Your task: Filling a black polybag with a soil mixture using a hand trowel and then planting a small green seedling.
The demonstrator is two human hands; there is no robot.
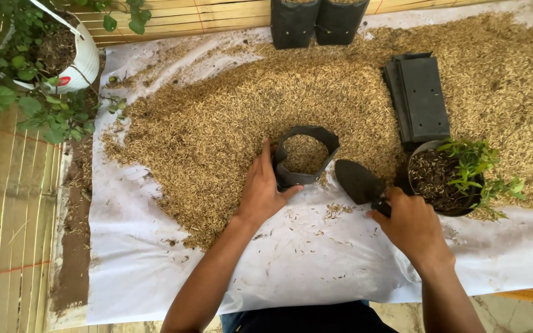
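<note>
A husk-filled black bag [304, 155] on the white sheet [155, 259] is being gripped by the left hand [261, 188], while a trowel [360, 183] is being held in the closed right hand [411, 225] just beside it.

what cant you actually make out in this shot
- Head view: the trowel handle, wrapped by the right hand.
- How deep the husk fill goes in the black grow bag held by the left hand; its wall hides it.
- Two black bags, tops cut off by the upper edge.
</note>
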